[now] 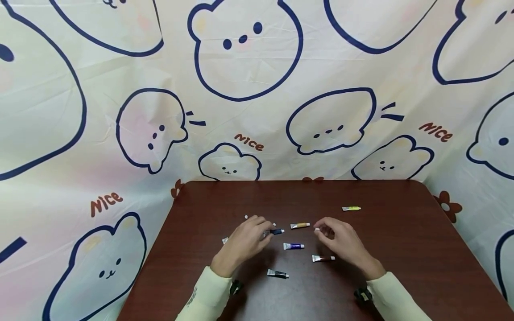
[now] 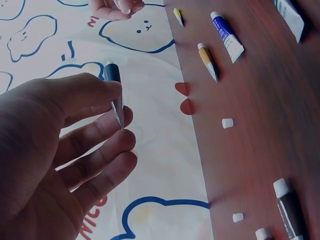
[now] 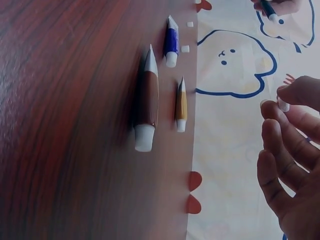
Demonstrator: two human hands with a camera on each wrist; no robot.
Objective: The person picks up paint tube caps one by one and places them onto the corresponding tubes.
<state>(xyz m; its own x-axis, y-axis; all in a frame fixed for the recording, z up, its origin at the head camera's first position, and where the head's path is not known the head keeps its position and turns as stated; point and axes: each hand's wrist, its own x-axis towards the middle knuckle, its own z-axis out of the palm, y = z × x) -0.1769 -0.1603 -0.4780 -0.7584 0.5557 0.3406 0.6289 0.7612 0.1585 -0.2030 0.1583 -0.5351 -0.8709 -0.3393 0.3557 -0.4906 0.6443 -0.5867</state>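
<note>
Clock as in head view, 12 = far table edge. Left hand (image 1: 244, 241) pinches dark blue tube (image 2: 114, 82) between thumb and fingers; tube juts out toward the hand's 2–3 o'clock, above the table (image 1: 401, 249). Right hand (image 1: 344, 240) pinches small white cap (image 3: 284, 105) at its fingertips, on the hand's 9–10 o'clock side. Cap and dark blue tube well apart, ochre tube (image 1: 300, 225) lying between, at the dark blue tube's 3. Purple tube (image 1: 294, 246) at its 4, black tube (image 1: 278, 273) at its 6. Brown tube (image 1: 323, 258) at right hand's 7–8, yellow tube (image 1: 351, 208) at its 1. Two loose white caps (image 2: 227, 123) near left hand, 12 and 1–2 o'clock. Another tube (image 1: 225, 240) at left hand's 9, mostly hidden.
</note>
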